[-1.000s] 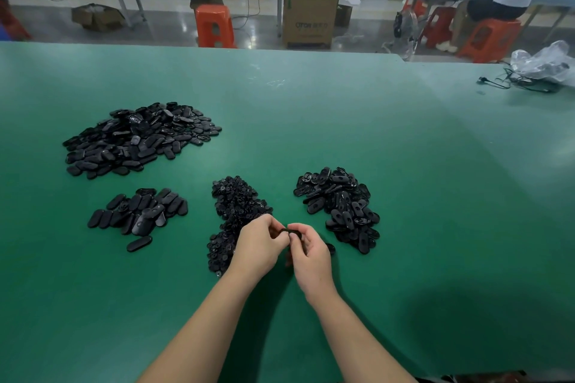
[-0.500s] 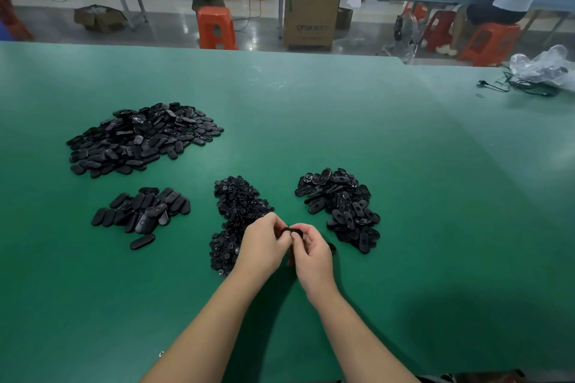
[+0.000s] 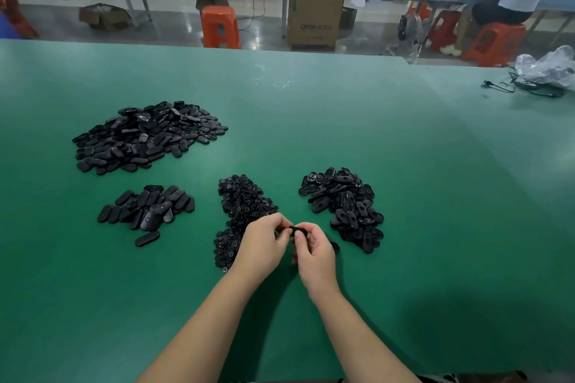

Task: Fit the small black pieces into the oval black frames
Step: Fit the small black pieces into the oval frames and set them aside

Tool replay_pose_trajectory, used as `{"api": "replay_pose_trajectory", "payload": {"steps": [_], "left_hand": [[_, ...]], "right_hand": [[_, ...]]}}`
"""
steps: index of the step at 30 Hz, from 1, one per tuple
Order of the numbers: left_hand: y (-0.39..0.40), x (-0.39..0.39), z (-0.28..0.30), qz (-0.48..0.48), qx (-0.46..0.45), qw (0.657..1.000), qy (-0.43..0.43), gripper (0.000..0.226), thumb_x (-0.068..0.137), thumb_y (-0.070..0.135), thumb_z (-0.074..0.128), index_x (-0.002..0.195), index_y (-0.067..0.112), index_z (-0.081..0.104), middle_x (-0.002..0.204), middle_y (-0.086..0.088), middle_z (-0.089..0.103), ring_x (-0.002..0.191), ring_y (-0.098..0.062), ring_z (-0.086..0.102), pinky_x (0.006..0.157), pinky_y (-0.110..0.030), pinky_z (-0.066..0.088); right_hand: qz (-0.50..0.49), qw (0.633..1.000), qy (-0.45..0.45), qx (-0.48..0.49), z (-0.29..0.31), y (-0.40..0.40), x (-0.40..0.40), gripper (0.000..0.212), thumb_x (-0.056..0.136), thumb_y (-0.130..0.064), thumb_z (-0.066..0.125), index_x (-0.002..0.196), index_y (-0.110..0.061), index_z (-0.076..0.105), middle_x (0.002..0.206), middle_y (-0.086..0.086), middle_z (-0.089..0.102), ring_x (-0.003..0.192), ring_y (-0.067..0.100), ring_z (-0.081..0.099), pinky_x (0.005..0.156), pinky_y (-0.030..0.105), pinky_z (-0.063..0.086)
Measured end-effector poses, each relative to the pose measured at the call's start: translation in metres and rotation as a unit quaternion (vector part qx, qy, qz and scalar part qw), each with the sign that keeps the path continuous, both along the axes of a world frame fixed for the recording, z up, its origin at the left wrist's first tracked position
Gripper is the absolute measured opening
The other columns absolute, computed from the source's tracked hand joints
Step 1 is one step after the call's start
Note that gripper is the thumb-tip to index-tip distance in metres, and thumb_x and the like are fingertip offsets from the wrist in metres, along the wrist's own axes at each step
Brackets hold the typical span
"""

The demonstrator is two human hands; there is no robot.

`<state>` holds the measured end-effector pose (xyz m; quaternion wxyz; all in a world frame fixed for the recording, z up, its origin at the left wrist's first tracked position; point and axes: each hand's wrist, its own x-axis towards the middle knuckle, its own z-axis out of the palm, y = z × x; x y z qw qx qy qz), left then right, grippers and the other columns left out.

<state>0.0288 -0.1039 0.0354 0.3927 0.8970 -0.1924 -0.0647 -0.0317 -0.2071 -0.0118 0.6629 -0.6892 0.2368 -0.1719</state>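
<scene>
Bare green table (image 3: 435, 227) lay right of the oval-frame heap (image 3: 343, 205); the small-piece pile (image 3: 241, 214) crowded the left.

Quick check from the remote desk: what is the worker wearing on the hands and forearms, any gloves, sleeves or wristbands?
Nothing: left hand and right hand are bare, without gloves, rings or wristbands. Both forearms are uncovered down to the frame's lower edge; no sleeve shows.

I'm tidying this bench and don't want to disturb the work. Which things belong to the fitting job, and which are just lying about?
In use:
oval frame held by left hand and right hand
small-piece pile
open-frame pile
closed-oval piles

Lying about:
plastic bag
black cable
</scene>
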Motion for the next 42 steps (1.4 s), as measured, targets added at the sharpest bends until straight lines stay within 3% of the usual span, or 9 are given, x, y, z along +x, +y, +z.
{"api": "replay_pose_trajectory", "payload": {"steps": [8,14,19,22,25,30,35,39,42], "left_hand": [[0.004,0.003,-0.002,-0.010,-0.008,1.000,-0.001,0.004,0.090,0.018,0.068,0.087,0.020,0.070,0.073,0.013,0.064,0.064,0.004,0.055,0.059,-0.009,0.039],[0.004,0.002,-0.006,-0.025,-0.006,1.000,-0.015,0.010,0.088,0.020,0.069,0.093,0.027,0.065,0.075,0.016,0.061,0.067,0.000,0.054,0.061,-0.009,0.039],[0.014,0.003,-0.013,-0.069,0.076,0.986,-0.130,0.019,0.092,0.024,0.065,0.111,0.026,0.066,0.093,0.011,0.064,0.083,-0.013,0.063,0.071,-0.029,0.050],[0.027,0.004,-0.013,-0.038,0.101,0.967,-0.231,0.021,0.084,0.025,0.077,0.104,0.023,0.072,0.089,0.007,0.068,0.072,-0.020,0.067,0.057,-0.032,0.052],[0.052,0.016,-0.018,0.040,0.091,0.952,-0.290,0.023,0.077,0.020,0.085,0.098,0.014,0.076,0.085,-0.002,0.066,0.071,-0.027,0.062,0.064,-0.036,0.048],[0.113,0.036,-0.033,0.234,0.135,0.929,-0.253,0.030,0.079,0.024,0.084,0.104,0.008,0.076,0.094,-0.010,0.062,0.091,-0.028,0.055,0.076,-0.040,0.037],[0.155,0.047,-0.045,0.323,0.174,0.910,-0.194,0.032,0.079,0.021,0.085,0.106,0.006,0.076,0.106,-0.021,0.059,0.103,-0.040,0.051,0.084,-0.051,0.039],[0.156,0.048,-0.048,0.320,0.149,0.913,-0.203,0.036,0.081,0.014,0.082,0.114,0.004,0.073,0.108,-0.023,0.058,0.102,-0.041,0.052,0.084,-0.053,0.039],[0.137,0.047,-0.044,0.257,0.099,0.942,-0.192,0.026,0.088,0.013,0.075,0.113,0.004,0.073,0.102,-0.012,0.063,0.084,-0.030,0.058,0.078,-0.047,0.048]], "right_hand": [[0.008,1.000,0.002,-0.008,-0.001,0.002,0.000,0.016,0.102,-0.009,0.056,0.097,-0.023,0.063,0.077,-0.001,0.065,0.054,0.010,0.050,0.049,0.023,0.045],[0.016,1.000,0.008,-0.014,0.000,0.000,0.001,0.016,0.102,-0.009,0.055,0.101,-0.022,0.064,0.085,0.001,0.069,0.059,0.008,0.054,0.055,0.028,0.050],[0.031,0.999,0.008,-0.022,0.003,0.001,-0.001,0.020,0.105,-0.012,0.049,0.106,-0.024,0.065,0.065,-0.005,0.060,0.053,0.011,0.053,0.053,0.023,0.048],[0.032,0.999,0.002,-0.007,0.006,0.003,-0.002,0.021,0.106,-0.014,0.048,0.115,-0.027,0.061,0.078,0.000,0.067,0.056,0.011,0.055,0.055,0.027,0.051],[0.032,0.999,0.005,-0.013,0.006,0.005,-0.003,0.020,0.105,-0.015,0.050,0.113,-0.029,0.062,0.088,-0.001,0.070,0.060,0.008,0.056,0.057,0.028,0.054],[0.043,0.998,0.024,-0.043,0.004,0.004,-0.004,0.018,0.103,-0.017,0.053,0.102,-0.029,0.065,0.083,-0.002,0.070,0.059,0.004,0.057,0.056,0.026,0.054],[0.045,0.998,0.023,-0.044,0.005,0.005,-0.004,0.017,0.103,-0.016,0.053,0.100,-0.029,0.065,0.081,-0.004,0.071,0.058,0.004,0.056,0.055,0.025,0.052],[0.049,0.997,0.026,-0.052,0.006,0.006,-0.004,0.019,0.103,-0.016,0.053,0.097,-0.030,0.065,0.081,-0.001,0.069,0.055,0.005,0.053,0.053,0.028,0.049],[0.055,0.995,0.035,-0.075,0.007,0.008,-0.004,0.020,0.103,-0.017,0.053,0.096,-0.031,0.064,0.082,0.011,0.067,0.056,0.013,0.048,0.053,0.036,0.043]]}}
